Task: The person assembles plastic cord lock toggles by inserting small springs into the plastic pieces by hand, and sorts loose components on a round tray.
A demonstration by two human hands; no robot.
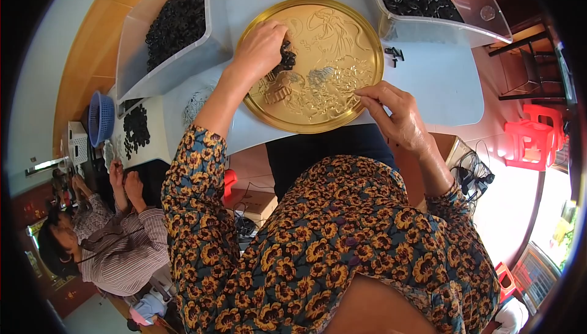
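The person sits at a pale counter (pixel 440 83) and looks down at a round golden tray (pixel 361 34) with a relief pattern pressed into its bottom. The tray lies flat on the counter, directly in front of the body.

The left hand (pixel 260 46) rests inside the tray, on its left part. Its fingers are curled down over a small heap of black rubber rings (pixel 286 60) and touch it; the fingertips are hidden under the hand, so I cannot tell if they grip some rings or only press on them.

The right hand (pixel 394 114) is at the lower right rim of the tray. Its thumb and first finger are closed to a narrow pinch at the rim; whether something small sits between them is too small to see. Near this hand, in the lower middle of the tray, lies a spread of small shiny metal pieces (pixel 333 83).

Behind the tray stand two clear plastic bins full of black rings, one on the left (pixel 131 59) and one on the right (pixel 483 13). A few loose black pieces (pixel 394 54) lie on the counter just beside the right rim of the tray.

At the far left, another person in a striped shirt (pixel 131 242) has both hands at a pile of black rings (pixel 136 129), near a blue basket (pixel 101 117). Red plastic stools (pixel 535 141) stand on the floor to the right.
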